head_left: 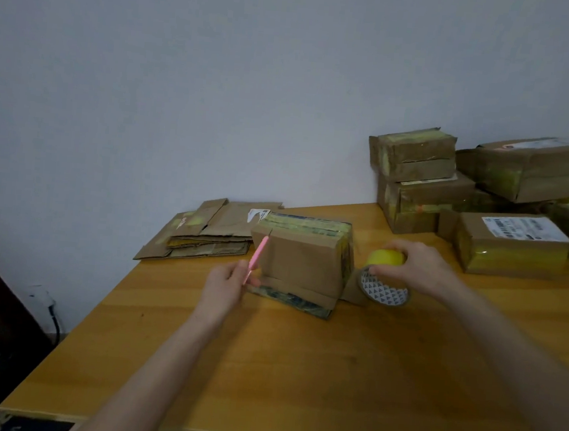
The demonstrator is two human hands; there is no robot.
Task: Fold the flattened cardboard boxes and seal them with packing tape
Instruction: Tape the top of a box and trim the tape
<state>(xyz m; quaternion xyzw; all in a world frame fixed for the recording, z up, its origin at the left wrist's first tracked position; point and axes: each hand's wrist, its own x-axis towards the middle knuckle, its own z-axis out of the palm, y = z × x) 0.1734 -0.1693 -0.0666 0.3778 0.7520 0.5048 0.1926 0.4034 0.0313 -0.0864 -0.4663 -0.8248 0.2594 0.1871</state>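
Note:
A folded cardboard box (303, 261) with yellowish tape along its edges stands in the middle of the wooden table (297, 371). My left hand (227, 287) grips a thin pink cutter (257, 257) whose tip points up at the box's left corner. My right hand (416, 266) holds a yellow roll of packing tape (385, 258) just right of the box. A strip of brown tape runs from the roll to the box's right side. Below that roll lies a second roll (385, 289) with a triangle-patterned core. Flattened cardboard boxes (206, 232) are stacked behind on the left.
Several taped boxes are piled at the table's back right, among them a stack of two (413, 178), a long box (541, 169) and one with a white shipping label (511, 242). The wall stands close behind. A wall socket with a cable (45, 297) is left of the table.

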